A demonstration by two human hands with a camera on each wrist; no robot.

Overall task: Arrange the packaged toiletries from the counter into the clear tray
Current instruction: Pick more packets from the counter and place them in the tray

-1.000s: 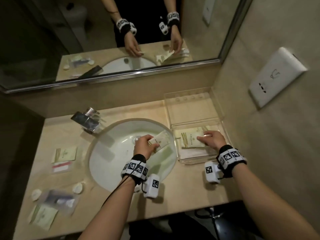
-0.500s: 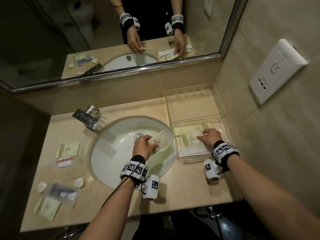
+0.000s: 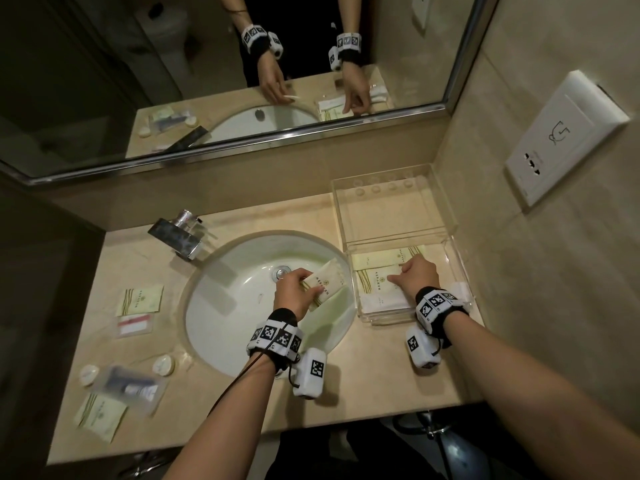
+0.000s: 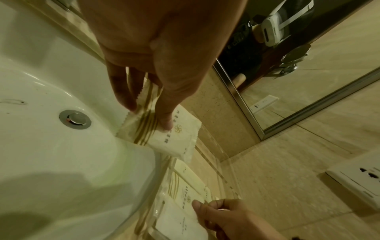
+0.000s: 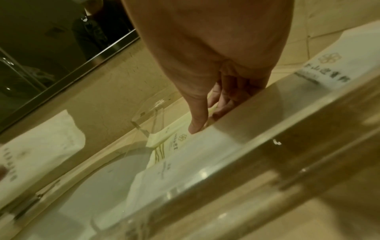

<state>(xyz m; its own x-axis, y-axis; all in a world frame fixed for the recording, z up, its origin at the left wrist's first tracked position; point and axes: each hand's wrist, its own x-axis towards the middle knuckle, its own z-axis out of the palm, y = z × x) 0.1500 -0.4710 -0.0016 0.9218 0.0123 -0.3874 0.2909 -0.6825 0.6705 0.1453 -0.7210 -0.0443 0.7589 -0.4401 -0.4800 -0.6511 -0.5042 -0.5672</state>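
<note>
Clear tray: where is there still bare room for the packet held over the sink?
The clear tray has a bare strip along its right wall, past the right hand. Its left and middle are crowded with overlapping packets. The left hand holds the next packet over the sink.

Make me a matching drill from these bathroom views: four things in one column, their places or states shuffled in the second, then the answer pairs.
Things
1. left hand
2. right hand
3. clear tray
4. zip bag with the dark tube

Places or states
A. on the counter to the right of the sink, sachets lying inside
B. holds a cream sachet over the sink basin
C. on the counter left of the sink, not yet moved
D. reaches into the tray, fingers on a sachet there

Pairs: 1-B, 2-D, 3-A, 4-C
</note>
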